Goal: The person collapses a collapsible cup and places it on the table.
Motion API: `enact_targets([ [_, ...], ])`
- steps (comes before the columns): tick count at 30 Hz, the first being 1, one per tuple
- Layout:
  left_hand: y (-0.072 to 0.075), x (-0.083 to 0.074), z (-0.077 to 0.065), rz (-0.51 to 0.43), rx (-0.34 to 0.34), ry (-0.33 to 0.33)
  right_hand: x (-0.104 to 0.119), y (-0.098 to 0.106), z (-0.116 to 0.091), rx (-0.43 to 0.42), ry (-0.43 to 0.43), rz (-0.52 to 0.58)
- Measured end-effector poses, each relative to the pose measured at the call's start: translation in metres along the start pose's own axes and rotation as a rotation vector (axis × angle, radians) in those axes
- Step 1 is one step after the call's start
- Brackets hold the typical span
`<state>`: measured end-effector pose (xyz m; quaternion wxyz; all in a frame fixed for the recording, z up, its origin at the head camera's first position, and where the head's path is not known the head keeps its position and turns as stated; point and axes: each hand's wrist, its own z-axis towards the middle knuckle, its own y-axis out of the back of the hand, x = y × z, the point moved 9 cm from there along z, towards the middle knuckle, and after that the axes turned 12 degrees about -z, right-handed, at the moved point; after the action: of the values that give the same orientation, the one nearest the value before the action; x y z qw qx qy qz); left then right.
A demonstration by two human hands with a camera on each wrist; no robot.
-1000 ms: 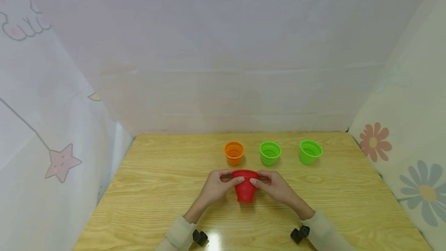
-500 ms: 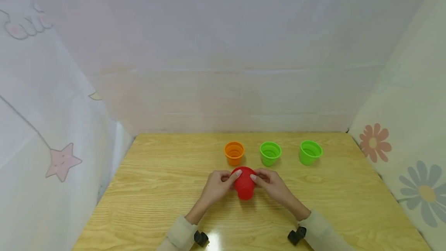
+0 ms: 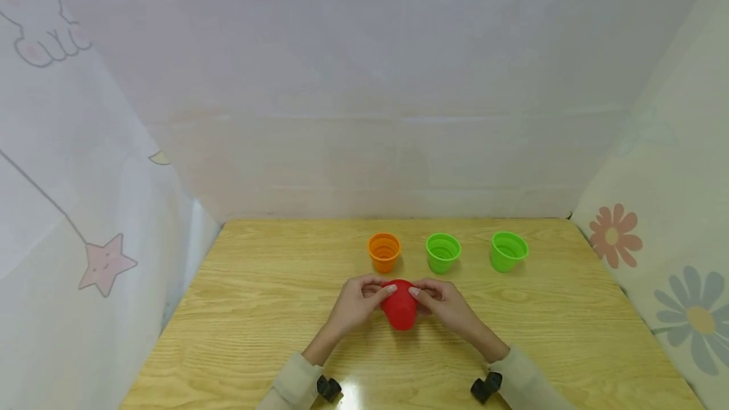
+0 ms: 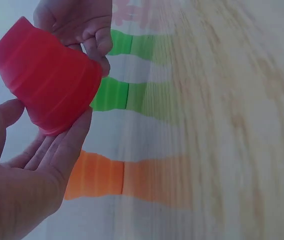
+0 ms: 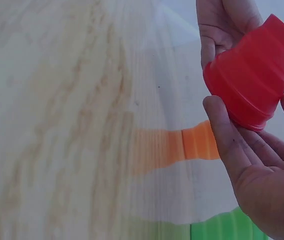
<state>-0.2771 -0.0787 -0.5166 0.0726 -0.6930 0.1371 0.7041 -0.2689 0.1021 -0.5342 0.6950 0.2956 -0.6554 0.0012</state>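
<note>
Both hands hold a red ribbed collapsible cup point(image 3: 400, 309) between them over the near middle of the table. My left hand point(image 3: 350, 305) grips its left side, thumb on the near wall and fingers at the wide rim. From the other side my right hand point(image 3: 450, 310) pinches it the same way. The cup is tilted, its wide mouth turned away and its narrow base toward me, so its inside is hidden. In the left wrist view the red cup point(image 4: 47, 80) is raised off the tabletop, its stepped rings drawn out.
Behind the hands an orange cup point(image 3: 384, 253) and two green cups, one in the middle point(image 3: 442, 254) and one at the right point(image 3: 509, 252), stand upright in a row on the wooden table point(image 3: 273, 283). A pale printed cloth point(image 3: 364, 112) hangs behind the table.
The red cup has tipped, its mouth turning away and its base toward me, so the rim opening no longer shows. Both thumbs have shifted slightly on its wall. The other cups stay put.
</note>
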Motion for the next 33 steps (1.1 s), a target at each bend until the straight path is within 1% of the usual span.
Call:
enact_targets([
  [4, 0.0, 0.005, 0.003, -0.03, -0.003, 0.031, 0.001, 0.002, 0.001, 0.012, 0.0, 0.045],
  [8, -0.001, 0.008, 0.005, -0.065, 0.01, 0.054, 0.002, 0.006, 0.003, -0.001, -0.024, 0.069],
  [11, -0.003, 0.009, 0.004, -0.101, 0.037, 0.068, 0.002, 0.008, 0.002, -0.017, -0.042, 0.052],
  [16, -0.005, 0.011, 0.004, -0.115, 0.07, 0.082, 0.005, 0.013, 0.001, -0.031, -0.046, 0.033],
  [19, -0.006, 0.012, 0.004, -0.101, 0.073, 0.083, 0.005, 0.013, 0.0, -0.027, -0.05, 0.034],
  [24, -0.006, 0.017, 0.005, -0.124, 0.071, 0.094, 0.004, 0.013, 0.0, -0.033, -0.064, 0.019],
  [30, -0.005, 0.018, 0.007, -0.138, 0.065, 0.082, 0.005, 0.013, 0.002, -0.041, -0.058, 0.011],
  [33, -0.006, 0.019, 0.007, -0.148, 0.073, 0.087, 0.003, 0.014, 0.002, -0.054, -0.055, -0.027],
])
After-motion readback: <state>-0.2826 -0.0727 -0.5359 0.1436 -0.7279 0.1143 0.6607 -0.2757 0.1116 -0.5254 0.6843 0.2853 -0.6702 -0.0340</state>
